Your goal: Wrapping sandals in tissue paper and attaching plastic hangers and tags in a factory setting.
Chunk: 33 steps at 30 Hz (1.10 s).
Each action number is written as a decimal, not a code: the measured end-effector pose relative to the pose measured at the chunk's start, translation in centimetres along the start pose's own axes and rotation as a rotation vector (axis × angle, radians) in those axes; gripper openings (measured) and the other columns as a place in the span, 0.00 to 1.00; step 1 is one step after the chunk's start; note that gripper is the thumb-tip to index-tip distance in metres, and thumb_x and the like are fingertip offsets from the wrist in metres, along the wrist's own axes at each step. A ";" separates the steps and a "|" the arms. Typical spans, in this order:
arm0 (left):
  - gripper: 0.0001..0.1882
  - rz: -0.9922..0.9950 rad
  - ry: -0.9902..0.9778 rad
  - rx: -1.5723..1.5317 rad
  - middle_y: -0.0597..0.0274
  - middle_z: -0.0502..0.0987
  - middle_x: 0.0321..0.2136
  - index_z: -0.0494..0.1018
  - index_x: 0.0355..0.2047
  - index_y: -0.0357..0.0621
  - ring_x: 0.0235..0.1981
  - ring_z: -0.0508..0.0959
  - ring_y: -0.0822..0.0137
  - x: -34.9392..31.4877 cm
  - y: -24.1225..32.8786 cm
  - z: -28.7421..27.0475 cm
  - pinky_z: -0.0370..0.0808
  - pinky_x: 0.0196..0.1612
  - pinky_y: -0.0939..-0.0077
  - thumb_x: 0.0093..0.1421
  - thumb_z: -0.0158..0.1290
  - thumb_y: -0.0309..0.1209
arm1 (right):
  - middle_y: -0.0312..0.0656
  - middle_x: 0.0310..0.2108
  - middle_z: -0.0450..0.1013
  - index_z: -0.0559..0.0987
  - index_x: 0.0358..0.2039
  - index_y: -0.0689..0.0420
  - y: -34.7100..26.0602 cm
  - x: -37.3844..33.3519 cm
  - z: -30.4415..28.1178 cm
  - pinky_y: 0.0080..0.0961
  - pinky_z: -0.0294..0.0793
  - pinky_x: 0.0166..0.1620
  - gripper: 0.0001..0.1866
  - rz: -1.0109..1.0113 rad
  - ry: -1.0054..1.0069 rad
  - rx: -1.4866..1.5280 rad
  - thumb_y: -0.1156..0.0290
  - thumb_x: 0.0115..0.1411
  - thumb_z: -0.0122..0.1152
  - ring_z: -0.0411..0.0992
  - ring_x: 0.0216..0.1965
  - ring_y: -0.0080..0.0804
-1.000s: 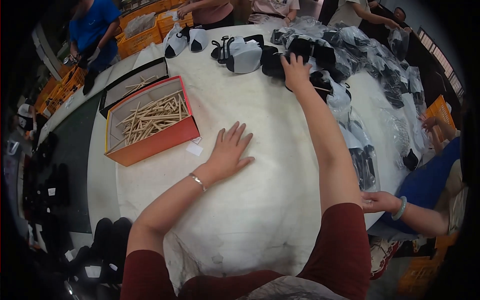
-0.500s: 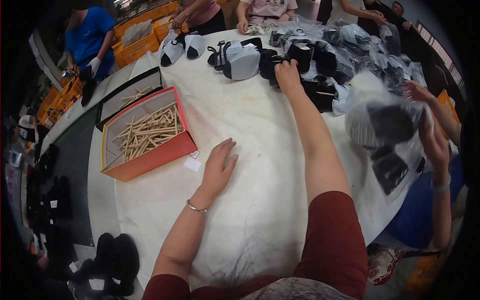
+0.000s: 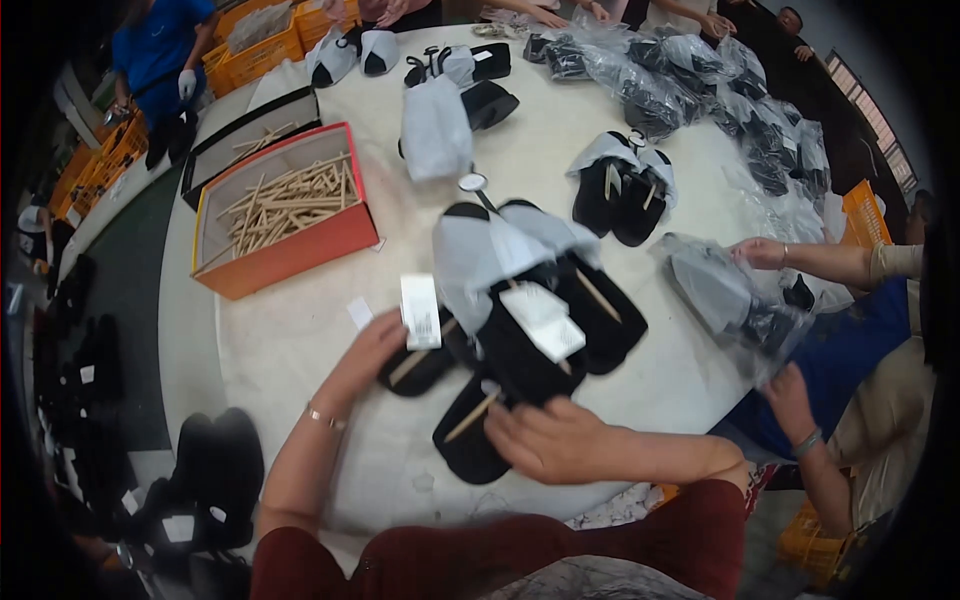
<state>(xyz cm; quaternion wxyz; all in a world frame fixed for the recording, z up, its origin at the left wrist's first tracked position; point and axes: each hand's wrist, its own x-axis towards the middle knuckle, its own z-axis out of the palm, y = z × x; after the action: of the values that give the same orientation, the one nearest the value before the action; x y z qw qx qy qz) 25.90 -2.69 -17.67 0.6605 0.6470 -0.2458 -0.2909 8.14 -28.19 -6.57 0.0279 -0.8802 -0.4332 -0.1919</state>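
Several black shoes (image 3: pixel 535 360) with light grey wrapping over the toe ends lie bunched before me, wooden sticks inside some of them. White paper tags hang among them; one tag (image 3: pixel 421 312) stands by the fingers of my left hand (image 3: pixel 368 352). That hand is at the left shoe of the bunch (image 3: pixel 420 368), its fingertips partly hidden behind the tag. My right hand (image 3: pixel 550 437) has its fingers curled at the near end of the bunch, against a black shoe (image 3: pixel 470 435) with a stick in it. Motion blurs the fingers a little.
An orange-red box (image 3: pixel 290 255) of wooden sticks stands at the left. Further shoe pairs (image 3: pixel 622 190) lie beyond, and bagged shoes (image 3: pixel 690 75) are heaped at the far right. A co-worker's hands (image 3: pixel 765 253) handle a plastic bag (image 3: pixel 715 290) at the right.
My right hand has drawn back from the far shoes to near me, and a bunch of shoes now lies between my hands. My left hand has moved left, up to the shoes.
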 end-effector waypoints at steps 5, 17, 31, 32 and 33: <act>0.34 0.007 -0.028 0.332 0.44 0.62 0.66 0.55 0.69 0.34 0.68 0.62 0.52 -11.3 2.1 4.7 0.56 0.70 0.62 0.67 0.48 0.37 | 0.46 0.49 0.78 0.80 0.49 0.60 6.7 -3.4 -6.2 0.35 0.78 0.49 0.24 0.345 0.145 0.913 0.67 0.52 0.74 0.78 0.49 0.42; 0.34 0.459 -0.041 1.422 0.56 0.70 0.58 0.69 0.59 0.48 0.69 0.59 0.51 -13.2 5.0 15.2 0.56 0.62 0.37 0.52 0.65 0.38 | 0.49 0.51 0.75 0.76 0.58 0.42 24.7 -5.5 6.7 0.49 0.76 0.51 0.31 1.220 -0.284 -0.224 0.62 0.51 0.72 0.74 0.52 0.54; 0.26 0.291 0.393 1.166 0.62 0.74 0.42 0.76 0.50 0.49 0.51 0.70 0.55 -20.6 4.8 11.9 0.62 0.55 0.54 0.49 0.66 0.37 | 0.49 0.64 0.68 0.72 0.62 0.58 8.1 1.2 3.4 0.34 0.59 0.69 0.24 0.582 -0.027 0.506 0.75 0.65 0.53 0.63 0.68 0.45; 0.26 0.312 0.400 1.161 0.62 0.74 0.41 0.76 0.49 0.49 0.52 0.69 0.55 -19.5 4.7 11.3 0.62 0.56 0.53 0.48 0.67 0.37 | 0.49 0.61 0.71 0.75 0.59 0.59 7.3 1.6 2.0 0.33 0.62 0.67 0.20 0.693 0.005 0.453 0.69 0.69 0.51 0.66 0.65 0.43; 0.25 0.316 0.413 1.158 0.61 0.74 0.41 0.77 0.47 0.50 0.52 0.70 0.54 -18.3 4.3 10.8 0.62 0.56 0.53 0.47 0.67 0.37 | 0.46 0.57 0.75 0.78 0.56 0.60 6.3 2.6 -0.1 0.30 0.66 0.63 0.18 0.745 0.007 0.501 0.64 0.72 0.51 0.71 0.59 0.39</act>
<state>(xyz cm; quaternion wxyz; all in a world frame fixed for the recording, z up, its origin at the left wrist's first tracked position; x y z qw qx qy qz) 5.64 2.46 -11.99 0.2724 0.8981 -0.3233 0.1210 14.41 -30.22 -4.78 0.3090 -0.9416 -0.1196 -0.0609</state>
